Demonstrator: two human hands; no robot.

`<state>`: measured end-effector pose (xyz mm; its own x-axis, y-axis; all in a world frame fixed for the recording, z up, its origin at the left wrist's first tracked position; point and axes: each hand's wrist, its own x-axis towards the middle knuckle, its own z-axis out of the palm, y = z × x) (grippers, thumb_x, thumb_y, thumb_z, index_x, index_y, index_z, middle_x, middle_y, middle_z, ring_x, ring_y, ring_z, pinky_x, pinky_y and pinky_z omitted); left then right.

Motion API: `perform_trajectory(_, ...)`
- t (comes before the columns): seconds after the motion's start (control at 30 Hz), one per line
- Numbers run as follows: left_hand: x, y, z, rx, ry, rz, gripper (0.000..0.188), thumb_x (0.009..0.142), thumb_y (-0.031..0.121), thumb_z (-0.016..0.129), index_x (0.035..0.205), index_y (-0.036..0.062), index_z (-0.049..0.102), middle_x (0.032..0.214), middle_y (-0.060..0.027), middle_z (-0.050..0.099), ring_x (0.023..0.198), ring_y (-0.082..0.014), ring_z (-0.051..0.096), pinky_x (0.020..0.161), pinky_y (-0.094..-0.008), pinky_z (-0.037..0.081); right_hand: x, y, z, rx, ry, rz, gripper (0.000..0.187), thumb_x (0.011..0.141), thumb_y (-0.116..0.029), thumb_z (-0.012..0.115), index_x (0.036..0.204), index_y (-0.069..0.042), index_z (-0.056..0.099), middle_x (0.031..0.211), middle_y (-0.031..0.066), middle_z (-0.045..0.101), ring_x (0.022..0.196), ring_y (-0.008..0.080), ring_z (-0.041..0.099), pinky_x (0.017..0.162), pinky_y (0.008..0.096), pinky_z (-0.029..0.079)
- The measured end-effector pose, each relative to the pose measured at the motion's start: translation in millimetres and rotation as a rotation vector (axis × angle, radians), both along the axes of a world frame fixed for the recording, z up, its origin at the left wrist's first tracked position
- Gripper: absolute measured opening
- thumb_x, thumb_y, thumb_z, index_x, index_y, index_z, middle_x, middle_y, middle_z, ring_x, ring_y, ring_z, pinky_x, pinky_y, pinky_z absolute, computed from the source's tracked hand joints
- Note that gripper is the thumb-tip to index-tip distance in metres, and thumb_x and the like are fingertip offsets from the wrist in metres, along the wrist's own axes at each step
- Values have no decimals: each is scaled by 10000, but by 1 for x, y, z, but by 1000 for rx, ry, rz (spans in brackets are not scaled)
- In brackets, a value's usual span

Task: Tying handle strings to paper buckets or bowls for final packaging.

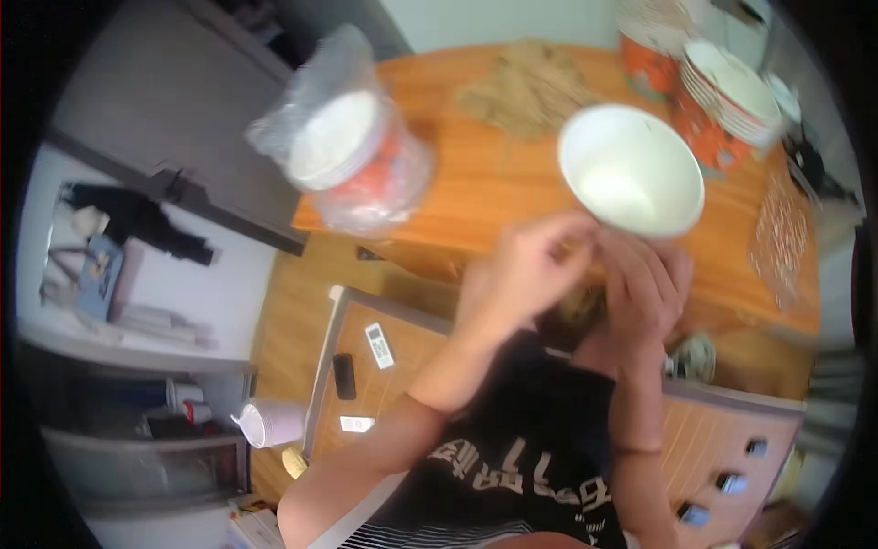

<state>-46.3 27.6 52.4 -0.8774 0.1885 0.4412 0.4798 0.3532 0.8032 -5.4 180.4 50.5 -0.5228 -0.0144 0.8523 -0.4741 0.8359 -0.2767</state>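
A large white paper bowl [631, 174] is on the table near its front edge, its inside facing me. My left hand [540, 270] is closed in front of the bowl's lower left side, thumb and fingers pinched together. Close beside it, my right hand [645, 284] has its fingers bent and pressed together just below the bowl's rim. The fingertips of both hands nearly meet. Blur and the fingers hide whatever may be between them. Whether the right hand touches the bowl, I cannot tell.
On the wooden table [466, 201] are a plastic-wrapped stack of bowls [375, 169], a crumpled brown cloth [526, 87], stacked orange-and-white bowls [722, 101] and a clear bag of thin sticks [782, 242]. Below, a phone-like black object [344, 376] lies on a lower wooden surface.
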Motion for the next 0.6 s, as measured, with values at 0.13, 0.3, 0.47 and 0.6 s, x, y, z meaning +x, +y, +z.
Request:
perform_trajectory(0.13,2,0,-3,23,102,6,194,840,75,749,1032,47,741,838,-84,741,585,-107,622,558,-266,506,-6,4,-4,11,-19,67,285,772,-24,750,1045,-104,731,1059,-6,748,878,209,603,821,353,455)
perform_trajectory(0.3,4,2,-14,99,171,18,187,818,43,757,1003,29,736,874,-102,748,670,-170,703,579,-282,542,-5,-1,-2,-104,-70,68,229,781,-22,785,990,-106,743,950,-4,742,812,207,594,797,352,449)
perform_trajectory(0.47,0,6,-13,85,278,3,185,809,1,778,988,15,732,891,-115,742,705,-205,722,589,-291,555,-4,-2,2,-305,-193,73,163,834,32,766,978,-42,744,852,70,675,773,189,592,629,292,485)
perform_trajectory(0.6,-5,10,-14,126,301,0,182,807,3,781,981,14,728,887,-115,742,692,-211,716,584,-293,550,-6,-9,10,-436,-222,86,142,855,13,758,987,-36,744,859,76,677,768,164,583,586,268,484)
